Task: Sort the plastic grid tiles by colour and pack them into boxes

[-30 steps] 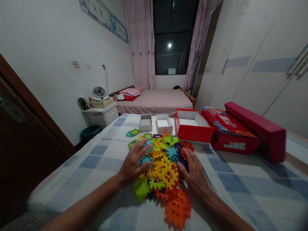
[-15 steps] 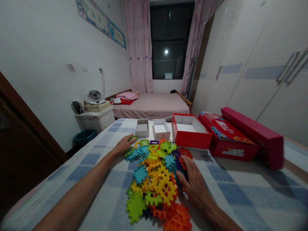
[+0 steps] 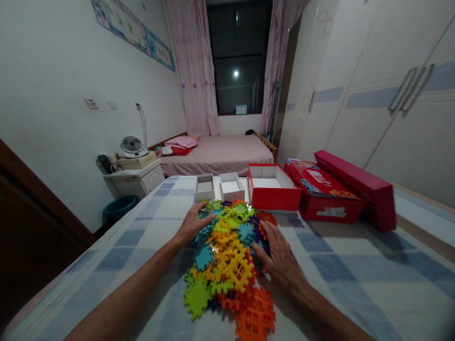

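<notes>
A heap of colourful plastic interlocking tiles (image 3: 229, 258) lies on a checked blue and white cloth (image 3: 149, 237). My left hand (image 3: 194, 226) rests on the heap's far left edge, fingers spread over green and teal tiles. My right hand (image 3: 279, 253) lies flat against the heap's right side, fingers apart, touching purple and red tiles. Neither hand holds a tile.
Two small white boxes (image 3: 204, 187) (image 3: 232, 186) and an open red box (image 3: 272, 186) stand beyond the heap. A red printed box (image 3: 322, 192) and a long red lid (image 3: 359, 184) lie to the right. Farther off are a bed (image 3: 220, 154), a nightstand with a fan (image 3: 131, 147), and wardrobes.
My left hand reached out to stray tiles at the far left, then drew them back against the heap. My right hand stayed on the heap's right side. The view shifted slightly.
</notes>
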The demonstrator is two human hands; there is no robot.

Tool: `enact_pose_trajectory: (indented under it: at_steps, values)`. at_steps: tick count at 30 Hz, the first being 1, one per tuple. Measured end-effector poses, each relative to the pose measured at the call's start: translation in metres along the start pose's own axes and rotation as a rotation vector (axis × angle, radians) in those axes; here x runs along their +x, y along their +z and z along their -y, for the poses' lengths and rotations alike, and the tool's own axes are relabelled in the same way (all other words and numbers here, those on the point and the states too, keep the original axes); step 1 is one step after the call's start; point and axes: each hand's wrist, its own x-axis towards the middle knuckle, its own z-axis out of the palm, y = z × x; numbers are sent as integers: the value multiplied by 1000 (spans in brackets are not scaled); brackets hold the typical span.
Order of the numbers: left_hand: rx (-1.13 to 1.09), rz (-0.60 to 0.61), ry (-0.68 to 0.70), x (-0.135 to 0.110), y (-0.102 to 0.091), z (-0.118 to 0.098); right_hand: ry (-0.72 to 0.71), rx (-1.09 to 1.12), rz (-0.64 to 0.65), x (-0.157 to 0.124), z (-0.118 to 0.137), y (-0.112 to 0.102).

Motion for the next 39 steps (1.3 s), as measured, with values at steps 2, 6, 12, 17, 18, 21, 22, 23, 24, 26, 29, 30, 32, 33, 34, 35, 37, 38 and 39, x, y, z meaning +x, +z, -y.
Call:
enact_pose_trajectory:
  at_steps: [2, 6, 12, 17, 18, 21, 22, 23, 24, 26, 29, 30, 32, 33, 34, 35, 37, 38, 39]
  values:
    - [23, -11, 74, -5, 6, -14, 22, 4, 14, 1, 2, -2]
    - [-33, 102, 203, -23, 25, -44, 56, 18, 4, 2, 2, -4]
    - [64, 237, 528, -38, 41, -81, 100, 71, -40, 4, 3, -8]
    - [195, 173, 479, 15, 47, -84, 98, 78, -68, 7, 3, -11]
    - [212, 225, 483, 28, 50, -83, 95, 77, -65, 7, 2, -10]
    - [224, 350, 504, 59, 65, -79, 104, 66, -53, 7, -1, -8]
    - [224, 380, 507, 65, 70, -78, 111, 61, -48, 6, -2, -8]
    - [227, 411, 507, 69, 74, -77, 115, 55, -42, 6, -3, -7]
    - [231, 441, 506, 71, 77, -76, 118, 50, -38, 6, -4, -7]
    - [243, 489, 501, 69, 80, -74, 116, 44, -29, 6, -5, -6]
    - [263, 530, 500, 54, 74, -73, 112, 47, -16, 7, -5, -7]
    - [268, 535, 504, 48, 70, -73, 111, 48, -13, 7, -4, -7]
    - [252, 538, 512, 36, 58, -71, 106, 50, -18, 7, -3, -8]
    - [242, 520, 501, 33, 51, -69, 103, 52, -26, 7, -3, -8]
    - [241, 484, 475, 31, 44, -64, 98, 55, -37, 7, -2, -9]
    - [250, 432, 438, 31, 36, -58, 93, 58, -47, 7, -2, -9]
    - [302, 303, 341, 36, 24, -41, 89, 59, -60, 6, -2, -8]
    - [329, 259, 304, 40, 20, -31, 91, 57, -60, 6, -2, -8]
    - [351, 232, 273, 45, 18, -20, 96, 55, -53, 6, -3, -8]
